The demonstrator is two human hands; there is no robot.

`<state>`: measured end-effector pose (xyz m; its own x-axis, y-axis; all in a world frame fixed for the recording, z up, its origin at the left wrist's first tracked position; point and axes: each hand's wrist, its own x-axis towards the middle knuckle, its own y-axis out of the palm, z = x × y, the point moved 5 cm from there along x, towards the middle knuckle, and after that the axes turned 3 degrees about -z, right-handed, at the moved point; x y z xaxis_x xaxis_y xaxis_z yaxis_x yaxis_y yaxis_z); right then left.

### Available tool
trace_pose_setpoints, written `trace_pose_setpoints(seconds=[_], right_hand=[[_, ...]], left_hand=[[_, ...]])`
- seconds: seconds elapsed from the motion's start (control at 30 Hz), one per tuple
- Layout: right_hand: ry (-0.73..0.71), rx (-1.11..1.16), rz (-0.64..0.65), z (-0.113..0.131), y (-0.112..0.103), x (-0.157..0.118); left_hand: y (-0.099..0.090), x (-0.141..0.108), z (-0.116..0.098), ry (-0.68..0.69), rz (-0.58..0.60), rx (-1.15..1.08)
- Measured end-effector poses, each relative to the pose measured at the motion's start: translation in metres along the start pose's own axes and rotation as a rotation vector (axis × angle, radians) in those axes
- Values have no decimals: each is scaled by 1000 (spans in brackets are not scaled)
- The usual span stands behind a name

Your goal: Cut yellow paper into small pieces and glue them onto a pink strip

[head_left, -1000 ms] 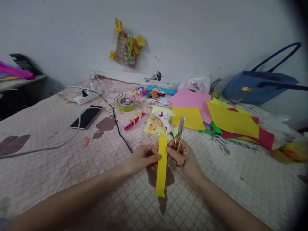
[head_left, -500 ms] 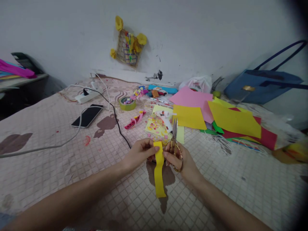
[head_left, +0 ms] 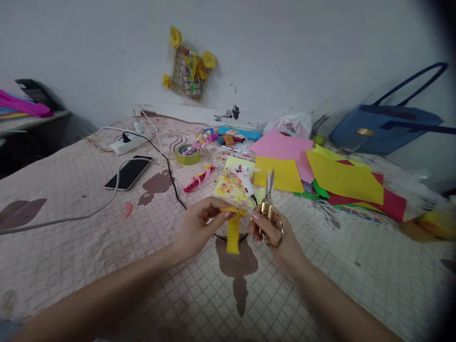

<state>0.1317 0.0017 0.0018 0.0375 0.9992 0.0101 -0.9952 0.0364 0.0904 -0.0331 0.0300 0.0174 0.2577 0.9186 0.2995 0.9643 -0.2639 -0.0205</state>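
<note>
Between thumb and fingers, my left hand [head_left: 204,223] pinches the top end of a yellow paper strip [head_left: 233,235], which hangs down over the patterned cloth. My right hand [head_left: 280,237] is closed round gold-handled scissors [head_left: 267,206], their blades pointing up and together. A gap separates the scissors from the strip. Just beyond the hands are a white glue gun [head_left: 245,178] and a pale yellow sheet [head_left: 261,194] scattered with small paper bits.
A phone [head_left: 128,173], a power strip [head_left: 131,142] and cables lie at the left. Green tape [head_left: 188,155] is farther back. Coloured paper [head_left: 345,178], white strings [head_left: 329,211] and a blue bag [head_left: 384,128] occupy the right.
My right hand has moved right with the scissors, away from the strip. My left hand has shifted slightly left, and the strip's lower end has risen, its top now folded over.
</note>
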Motion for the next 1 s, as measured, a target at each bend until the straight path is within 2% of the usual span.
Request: trace_pose_setpoints(seconds=[0.07,0.13,0.2,0.3,0.33,0.4,0.5,0.57,0.67,0.77,0.83,1.0], right_hand=[[52,13,58,-3,6,-2],[74,51,72,-6,9,-3],[78,96,50,-8,9,-2],[77,119,-8,-9,4,0],[78,115,-24,-9,3,1],[72,104,-47,-10,0,2],[33,65,-73,-11,-4,3],[0,34,-69,-12,-4,3],[-43,-15,-47,-11,0,3],[-32,-48,-43,-11,3,1],[11,-34,-19,-13,6,-2],[60,-58,133,-15,15,-13]], left_hand=[[5,-7,-13,235,116,228],[13,-15,-16,388,283,366],[20,-21,-14,474,406,443],[27,-25,-10,503,483,472],[28,-25,-9,485,481,457],[27,-22,-8,397,404,391],[22,-14,2,98,240,219],[23,-13,13,-112,233,86],[28,-13,25,-297,272,-27],[27,-12,34,-422,254,-78],[22,-8,37,-469,188,-142],[4,6,33,-449,-31,-335]])
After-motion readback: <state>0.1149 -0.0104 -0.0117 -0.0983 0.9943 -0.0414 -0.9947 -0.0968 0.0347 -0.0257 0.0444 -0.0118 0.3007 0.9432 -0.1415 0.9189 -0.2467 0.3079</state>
